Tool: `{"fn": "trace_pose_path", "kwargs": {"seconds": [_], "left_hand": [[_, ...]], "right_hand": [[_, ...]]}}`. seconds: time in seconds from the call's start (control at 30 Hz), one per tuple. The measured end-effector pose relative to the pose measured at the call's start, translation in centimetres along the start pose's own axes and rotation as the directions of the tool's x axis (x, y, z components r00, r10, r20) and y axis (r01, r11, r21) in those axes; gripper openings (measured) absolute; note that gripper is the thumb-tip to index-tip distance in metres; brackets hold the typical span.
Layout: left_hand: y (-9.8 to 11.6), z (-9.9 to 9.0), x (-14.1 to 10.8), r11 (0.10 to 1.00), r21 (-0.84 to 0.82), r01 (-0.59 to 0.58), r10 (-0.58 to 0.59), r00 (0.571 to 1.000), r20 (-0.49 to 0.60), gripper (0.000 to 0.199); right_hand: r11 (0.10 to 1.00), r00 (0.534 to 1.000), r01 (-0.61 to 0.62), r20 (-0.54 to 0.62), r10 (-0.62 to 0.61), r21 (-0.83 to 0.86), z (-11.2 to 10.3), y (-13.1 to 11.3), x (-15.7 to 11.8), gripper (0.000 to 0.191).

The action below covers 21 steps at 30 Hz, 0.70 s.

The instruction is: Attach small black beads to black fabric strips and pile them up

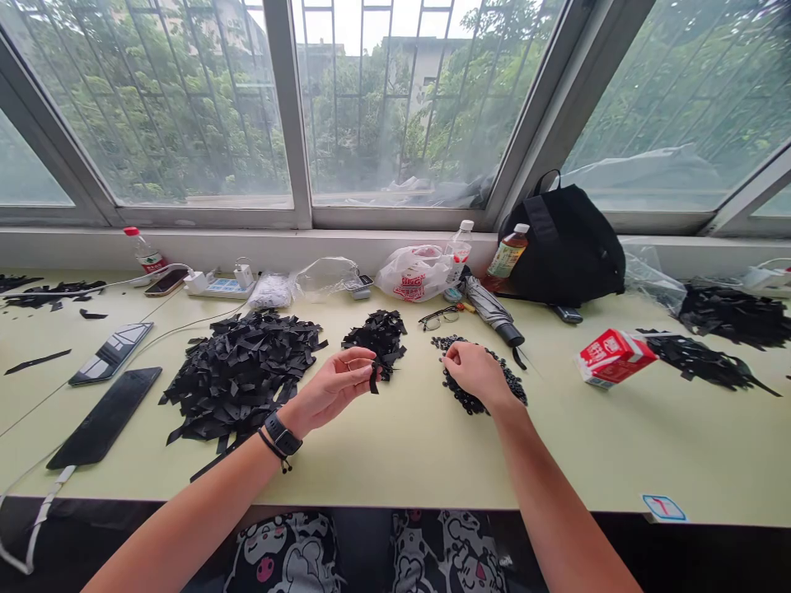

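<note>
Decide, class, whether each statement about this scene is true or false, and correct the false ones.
1. The left hand holds a short black strip. True.
2. A black bag stands to the right of the folded umbrella. True.
3. The right hand touches the bag. False: it is at the pile of small black pieces.
4. The carton is blue and green. False: it is red and white.
5. A dark watch is on the left wrist. True.
</note>
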<state>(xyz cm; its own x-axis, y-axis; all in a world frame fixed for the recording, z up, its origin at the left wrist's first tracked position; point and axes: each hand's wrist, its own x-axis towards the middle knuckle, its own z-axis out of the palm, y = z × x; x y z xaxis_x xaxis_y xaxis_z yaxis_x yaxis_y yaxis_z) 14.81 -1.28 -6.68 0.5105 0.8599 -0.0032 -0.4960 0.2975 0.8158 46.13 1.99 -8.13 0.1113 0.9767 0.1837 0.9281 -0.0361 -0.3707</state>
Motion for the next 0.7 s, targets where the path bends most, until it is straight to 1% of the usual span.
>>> {"fn": "trace_pose_path", "kwargs": {"seconds": [0.03,0.1,0.17,0.27,0.37,0.43,0.5,0.6,0.7], "left_hand": [[-0.1,0.0,0.0,1.000,0.016,-0.005,0.005,1.000,-0.005,0.028],[-0.2,-0.1,0.1,0.998,0.056,-0.030,0.032,0.999,-0.031,0.029],[-0.3,-0.1,0.2,0.992,0.108,-0.061,0.067,0.996,-0.062,0.031],[-0.5,0.1,0.4,0.969,0.216,-0.120,0.144,0.985,-0.098,0.031],[-0.9,0.2,0.5,0.925,0.336,-0.176,0.226,0.967,-0.115,0.029],[-1.2,0.2,0.6,0.903,0.379,-0.200,0.259,0.960,-0.110,0.028],[-1.4,0.1,0.7,0.893,0.390,-0.225,0.280,0.956,-0.091,0.026],[-1.7,0.0,0.7,0.877,0.400,-0.268,0.319,0.946,-0.065,0.025],[-1.8,0.0,0.7,0.844,0.446,-0.298,0.365,0.928,-0.071,0.024]], "right_hand": [[0.999,1.000,0.010,-0.003,-0.010,0.037,-0.1,-0.2,0.0,0.013],[0.984,0.998,0.062,-0.007,-0.062,0.168,-0.4,-0.8,0.0,0.017],[0.926,0.990,0.127,0.007,-0.138,0.356,-0.5,-1.9,-0.3,0.023],[0.770,0.962,0.164,0.073,-0.264,0.616,0.1,-4.5,-1.2,0.032],[0.608,0.914,0.132,0.141,-0.380,0.783,1.3,-7.5,-2.8,0.036],[0.543,0.898,0.100,0.159,-0.409,0.833,2.2,-9.1,-3.7,0.037],[0.496,0.893,0.058,0.177,-0.413,0.866,2.8,-10.1,-4.4,0.037],[0.439,0.896,0.000,0.195,-0.399,0.899,3.3,-10.5,-4.8,0.039],[0.393,0.899,-0.033,0.199,-0.390,0.919,3.3,-10.4,-4.8,0.041]]}}
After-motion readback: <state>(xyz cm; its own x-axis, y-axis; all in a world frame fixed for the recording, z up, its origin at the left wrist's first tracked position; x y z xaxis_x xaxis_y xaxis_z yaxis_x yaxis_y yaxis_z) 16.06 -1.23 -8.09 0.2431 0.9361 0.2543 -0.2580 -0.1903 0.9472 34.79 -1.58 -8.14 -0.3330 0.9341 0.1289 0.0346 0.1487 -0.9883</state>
